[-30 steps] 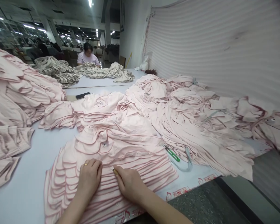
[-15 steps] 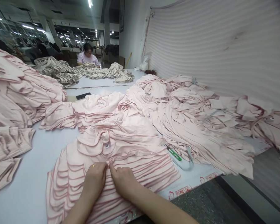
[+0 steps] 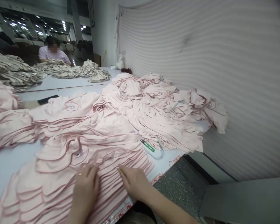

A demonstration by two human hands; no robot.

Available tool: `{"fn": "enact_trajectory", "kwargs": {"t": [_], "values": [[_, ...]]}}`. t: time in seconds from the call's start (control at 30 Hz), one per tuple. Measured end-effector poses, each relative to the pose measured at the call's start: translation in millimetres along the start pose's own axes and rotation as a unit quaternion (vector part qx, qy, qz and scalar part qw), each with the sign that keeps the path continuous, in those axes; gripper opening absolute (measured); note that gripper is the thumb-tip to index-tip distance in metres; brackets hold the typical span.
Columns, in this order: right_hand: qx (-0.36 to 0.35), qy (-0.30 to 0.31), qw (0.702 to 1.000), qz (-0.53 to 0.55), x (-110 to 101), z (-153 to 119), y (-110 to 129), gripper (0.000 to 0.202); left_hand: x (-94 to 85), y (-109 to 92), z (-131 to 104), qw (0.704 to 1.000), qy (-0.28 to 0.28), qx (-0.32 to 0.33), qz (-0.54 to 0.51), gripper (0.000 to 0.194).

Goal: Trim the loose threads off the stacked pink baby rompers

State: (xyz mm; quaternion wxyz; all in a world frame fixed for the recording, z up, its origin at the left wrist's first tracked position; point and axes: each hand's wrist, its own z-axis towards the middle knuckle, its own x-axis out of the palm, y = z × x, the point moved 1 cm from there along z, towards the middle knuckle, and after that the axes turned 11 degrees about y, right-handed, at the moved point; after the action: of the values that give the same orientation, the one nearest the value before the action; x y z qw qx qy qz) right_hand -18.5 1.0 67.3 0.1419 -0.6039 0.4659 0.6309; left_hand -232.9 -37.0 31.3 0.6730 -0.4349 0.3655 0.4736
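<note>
Layered pink garments (image 3: 58, 174) with darker pink edging and a small printed eye lie fanned in a stack before me. On this stack rests my left hand (image 3: 86, 185), a ring on one finger, its fingers lying over the fabric. To its right, my right hand (image 3: 134, 183) pinches at the edge of an upper garment with thumb and forefinger; the exact bit between the fingertips is too small to make out. The two hands are apart. Green thread snips (image 3: 148, 145) lie beyond the right hand, beside a pale grey-blue fabric strip (image 3: 160, 152).
A large heap of pink garments (image 3: 158, 115) spreads along the right of the table. More pink pieces (image 3: 11, 126) lie at left, near a dark flat object (image 3: 48, 99). Grey-green garments (image 3: 60, 69) lie before a seated person (image 3: 53, 54). The table edge (image 3: 170, 163) runs at right.
The view has turned right. My hands, together at the garment's front edge before, have separated; the right one has moved rightward along the stack.
</note>
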Motion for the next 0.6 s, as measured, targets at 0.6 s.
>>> {"fn": "enact_trajectory", "kwargs": {"t": [0.6], "values": [[0.047,-0.008,0.999,0.024,-18,-18,-69,0.033,60.9,-86,69,0.992,0.066,0.037,-0.101,0.02]]}}
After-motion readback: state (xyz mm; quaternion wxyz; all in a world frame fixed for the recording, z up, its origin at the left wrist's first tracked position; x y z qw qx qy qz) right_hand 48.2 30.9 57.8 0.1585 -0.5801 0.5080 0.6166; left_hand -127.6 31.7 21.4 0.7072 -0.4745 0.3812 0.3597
